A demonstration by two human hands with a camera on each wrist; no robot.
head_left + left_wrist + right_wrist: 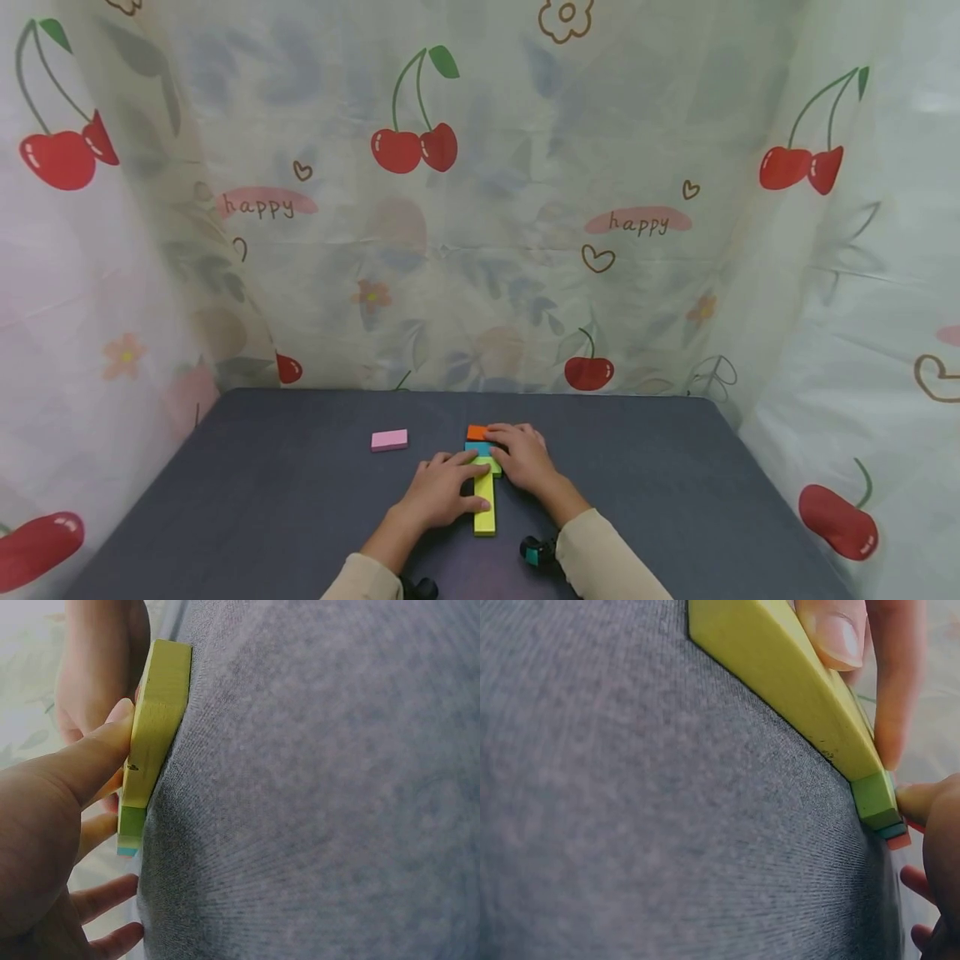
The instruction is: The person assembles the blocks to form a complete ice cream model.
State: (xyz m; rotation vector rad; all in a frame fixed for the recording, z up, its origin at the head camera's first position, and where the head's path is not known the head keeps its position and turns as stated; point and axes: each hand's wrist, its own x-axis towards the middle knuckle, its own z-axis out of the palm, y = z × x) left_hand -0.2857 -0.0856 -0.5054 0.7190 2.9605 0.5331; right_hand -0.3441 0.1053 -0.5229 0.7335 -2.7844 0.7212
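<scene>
A row of flat wooden blocks lies on the dark table in the head view: orange (476,432) farthest back, then blue (477,448), then light green (494,467). A long yellow block (484,521) runs from the green one toward the person. My left hand (438,492) is over the yellow block, its thumb and forefinger touching the top. In the left wrist view its other fingers are spread. My right hand (528,458) reaches over the right side of the row, fingertips on the orange block, thumb near the blue and green ones. The palm hides their right ends.
A pink block (389,440) lies apart on the left of the table (300,500). Patterned curtains (487,208) hang behind and at both sides. A black wrist device (537,551) is strapped by the right sleeve (607,554).
</scene>
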